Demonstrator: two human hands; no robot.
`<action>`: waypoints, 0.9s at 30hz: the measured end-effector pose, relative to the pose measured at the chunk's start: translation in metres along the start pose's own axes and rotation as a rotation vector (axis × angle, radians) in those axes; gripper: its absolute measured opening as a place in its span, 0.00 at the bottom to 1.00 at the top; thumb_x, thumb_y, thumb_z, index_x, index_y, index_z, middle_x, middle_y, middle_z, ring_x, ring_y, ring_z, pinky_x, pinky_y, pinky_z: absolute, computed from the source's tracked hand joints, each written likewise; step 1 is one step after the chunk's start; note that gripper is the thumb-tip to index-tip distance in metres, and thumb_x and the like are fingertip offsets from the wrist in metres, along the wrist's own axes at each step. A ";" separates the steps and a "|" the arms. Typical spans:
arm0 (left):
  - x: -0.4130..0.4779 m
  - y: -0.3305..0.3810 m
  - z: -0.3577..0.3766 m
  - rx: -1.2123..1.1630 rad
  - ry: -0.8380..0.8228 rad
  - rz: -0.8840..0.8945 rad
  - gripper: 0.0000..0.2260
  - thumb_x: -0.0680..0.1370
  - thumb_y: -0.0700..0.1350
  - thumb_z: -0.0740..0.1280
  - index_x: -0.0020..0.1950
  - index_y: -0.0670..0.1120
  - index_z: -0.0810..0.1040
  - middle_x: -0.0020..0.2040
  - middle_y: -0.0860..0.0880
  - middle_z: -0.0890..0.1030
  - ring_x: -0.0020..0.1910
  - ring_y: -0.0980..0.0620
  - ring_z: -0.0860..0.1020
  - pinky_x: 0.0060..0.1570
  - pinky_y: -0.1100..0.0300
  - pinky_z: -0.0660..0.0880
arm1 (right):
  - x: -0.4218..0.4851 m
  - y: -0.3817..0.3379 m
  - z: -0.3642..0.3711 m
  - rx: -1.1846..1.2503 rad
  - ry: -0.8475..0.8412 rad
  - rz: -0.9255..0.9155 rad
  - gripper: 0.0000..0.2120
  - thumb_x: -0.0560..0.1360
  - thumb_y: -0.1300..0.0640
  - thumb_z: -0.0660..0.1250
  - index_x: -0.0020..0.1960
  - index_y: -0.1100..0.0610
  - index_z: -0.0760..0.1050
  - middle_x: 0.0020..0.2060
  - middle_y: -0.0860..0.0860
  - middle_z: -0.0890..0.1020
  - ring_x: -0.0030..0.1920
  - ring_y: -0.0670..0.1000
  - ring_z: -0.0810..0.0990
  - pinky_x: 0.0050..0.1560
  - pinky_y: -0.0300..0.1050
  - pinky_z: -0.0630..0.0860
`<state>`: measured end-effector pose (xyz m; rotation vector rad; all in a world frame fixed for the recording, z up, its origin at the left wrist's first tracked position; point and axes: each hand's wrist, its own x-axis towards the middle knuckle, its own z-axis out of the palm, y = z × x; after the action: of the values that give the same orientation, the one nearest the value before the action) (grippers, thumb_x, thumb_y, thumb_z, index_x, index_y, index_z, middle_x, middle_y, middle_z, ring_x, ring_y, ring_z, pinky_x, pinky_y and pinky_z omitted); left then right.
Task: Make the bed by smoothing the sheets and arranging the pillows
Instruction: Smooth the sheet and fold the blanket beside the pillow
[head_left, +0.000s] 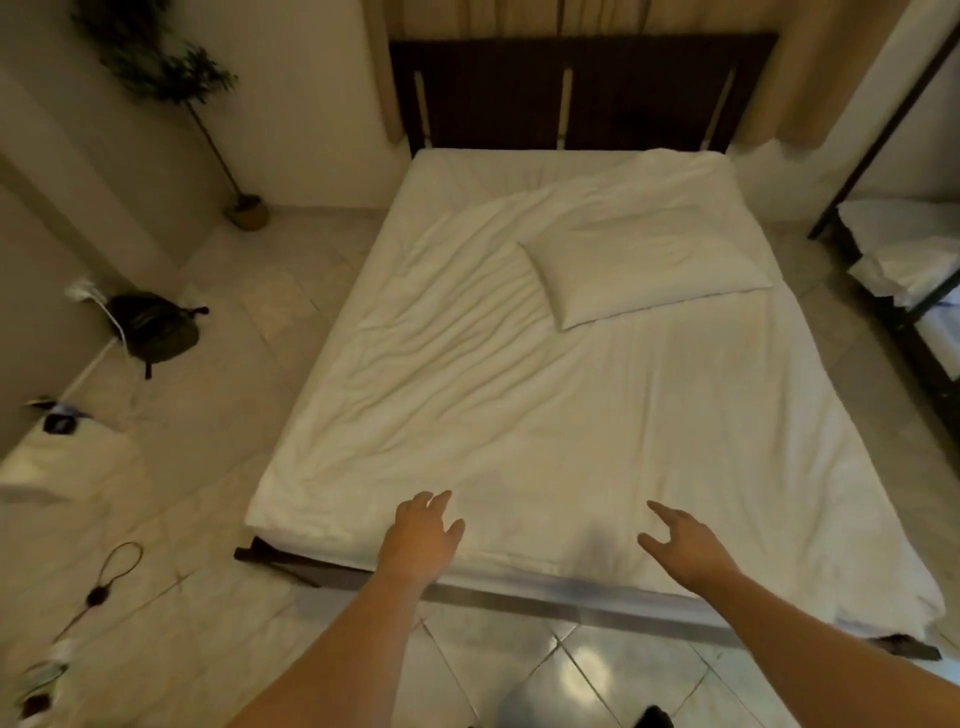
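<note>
A bed with a white sheet (519, 415) fills the middle of the head view; the sheet is wrinkled on its left half and smoother on the right. One white pillow (644, 275) lies askew on the right half, short of the dark headboard (571, 93). A second white pillow (67, 467) lies on the floor at the left. My left hand (421, 535) hovers over the foot edge of the bed, fingers apart, holding nothing. To its right, my right hand (685, 545) is also spread and empty above the sheet.
A dark backpack (156, 327) and a white cable lie on the tiled floor at the left. A potted plant (247, 208) stands in the far left corner. A dark-framed bunk (909, 291) with white bedding stands at the right. A looped cord (119, 566) lies near left.
</note>
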<state>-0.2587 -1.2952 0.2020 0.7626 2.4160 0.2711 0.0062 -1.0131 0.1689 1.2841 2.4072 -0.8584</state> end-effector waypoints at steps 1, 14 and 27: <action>-0.003 -0.016 -0.013 0.008 0.010 -0.001 0.28 0.84 0.60 0.56 0.83 0.54 0.57 0.82 0.49 0.58 0.80 0.46 0.55 0.76 0.48 0.62 | -0.001 -0.019 0.005 0.004 0.002 -0.003 0.32 0.79 0.42 0.65 0.80 0.48 0.61 0.75 0.55 0.69 0.71 0.58 0.73 0.69 0.51 0.70; -0.003 -0.168 -0.096 -0.005 0.058 -0.054 0.28 0.84 0.61 0.54 0.83 0.55 0.56 0.82 0.49 0.58 0.80 0.47 0.54 0.76 0.49 0.61 | 0.021 -0.193 0.070 -0.027 -0.005 -0.062 0.33 0.79 0.41 0.65 0.80 0.49 0.61 0.74 0.56 0.70 0.69 0.60 0.74 0.70 0.53 0.70; 0.065 -0.274 -0.171 0.005 0.047 -0.121 0.28 0.84 0.61 0.54 0.83 0.57 0.56 0.82 0.50 0.58 0.80 0.47 0.54 0.77 0.49 0.60 | 0.108 -0.309 0.116 -0.064 -0.081 -0.028 0.35 0.77 0.38 0.65 0.80 0.48 0.60 0.73 0.56 0.71 0.65 0.61 0.76 0.67 0.54 0.73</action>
<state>-0.5285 -1.4842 0.2128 0.6150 2.4962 0.2375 -0.3129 -1.1461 0.1384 1.1719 2.3745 -0.8184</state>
